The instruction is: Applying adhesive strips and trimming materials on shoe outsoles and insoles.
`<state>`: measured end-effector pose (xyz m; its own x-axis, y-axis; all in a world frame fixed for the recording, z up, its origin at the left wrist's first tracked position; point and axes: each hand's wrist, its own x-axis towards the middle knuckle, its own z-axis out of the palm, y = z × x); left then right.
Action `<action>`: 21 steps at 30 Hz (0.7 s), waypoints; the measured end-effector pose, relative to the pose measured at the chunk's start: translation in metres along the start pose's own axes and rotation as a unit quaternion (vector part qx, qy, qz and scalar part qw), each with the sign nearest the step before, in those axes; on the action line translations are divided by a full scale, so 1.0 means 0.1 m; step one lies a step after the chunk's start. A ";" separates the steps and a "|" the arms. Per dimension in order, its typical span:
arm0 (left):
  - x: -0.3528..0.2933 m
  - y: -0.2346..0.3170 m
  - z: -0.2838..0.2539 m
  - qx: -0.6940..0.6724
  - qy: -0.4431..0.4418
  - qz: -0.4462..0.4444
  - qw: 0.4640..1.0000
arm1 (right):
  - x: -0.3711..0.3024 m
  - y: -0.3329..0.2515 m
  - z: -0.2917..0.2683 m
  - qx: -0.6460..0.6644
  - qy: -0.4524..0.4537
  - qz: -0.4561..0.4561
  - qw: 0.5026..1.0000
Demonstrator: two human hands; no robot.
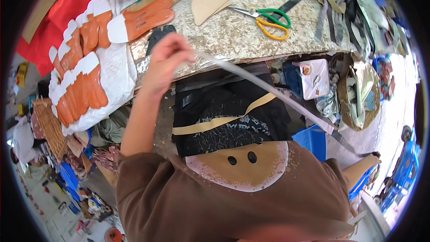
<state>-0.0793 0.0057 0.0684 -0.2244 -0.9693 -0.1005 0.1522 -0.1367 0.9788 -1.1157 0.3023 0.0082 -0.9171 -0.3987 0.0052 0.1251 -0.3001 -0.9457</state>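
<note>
My left hand [169, 60] is raised over the near edge of the worktable, its fingers pinched on one end of a long, narrow pale strip [268, 87]. The strip slants down to the right across my lap and turns grey and darker toward its far end. Out at the right side, my right hand [371, 159] is closed on that end; its fingers are small and partly hidden. Behind my left hand lies a black piece [160, 36]. Scissors [266, 20] with one green and one yellow handle rest on the table beside a beige, rounded piece [208, 6].
Orange-brown sole-shaped pieces with white ends [92, 80] lie in rows at the left. A black apron [233, 107] with a cream band [219, 122] covers my lap. At right are a white tray [313, 78], a basket [358, 94], a blue bin [311, 141] and dark strips [354, 31].
</note>
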 end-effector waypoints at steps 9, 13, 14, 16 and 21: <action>0.29 -0.05 1.63 0.341 -0.150 0.281 0.884 | -3.18 -0.01 3.94 -0.294 -0.450 -0.084 0.839; 0.02 -0.26 2.00 0.187 -0.166 0.253 0.934 | -4.65 0.33 5.21 -0.185 -0.691 0.029 0.698; -0.03 -0.27 1.99 0.088 -0.185 0.188 0.961 | -4.89 0.42 5.51 -0.166 -0.737 -0.019 0.655; -0.10 -0.33 1.87 0.006 -0.216 0.105 0.971 | -5.07 0.70 6.04 -0.169 -0.767 -0.090 0.612; -0.41 -0.07 1.38 -0.229 -0.104 -0.096 0.963 | -5.13 2.09 7.15 -0.308 -0.681 -0.256 0.613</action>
<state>-0.2042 0.0750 0.0907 -0.4719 -0.8614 -0.1879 0.4856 -0.4318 0.7601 -0.3484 -0.1752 0.0404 0.4419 -0.8689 0.2233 -0.5986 -0.4709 -0.6479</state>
